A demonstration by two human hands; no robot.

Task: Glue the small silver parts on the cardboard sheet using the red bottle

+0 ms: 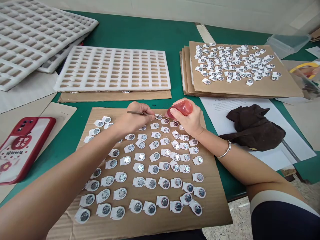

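My left hand [137, 116] is closed on metal tweezers [136, 113], whose tips reach a small white piece with a round metallic centre [158, 116] near the back edge of the cardboard sheet [170, 221]. Just to the right, my right hand [189, 120] is wrapped round a red squeeze bottle [184, 107], its narrow end pointing left toward that same piece. Several similar white pieces [155, 144] lie in loose rows on the cardboard, some partly hidden under my left arm.
Behind are a white grid tray [115, 50] on cardboard and stacked cardboard sheets [212, 87] bearing more pieces. More grid trays [37, 36] and a red-edged phone [23, 150] lie left; dark cloth [257, 128] rests on paper [297, 141] at right.
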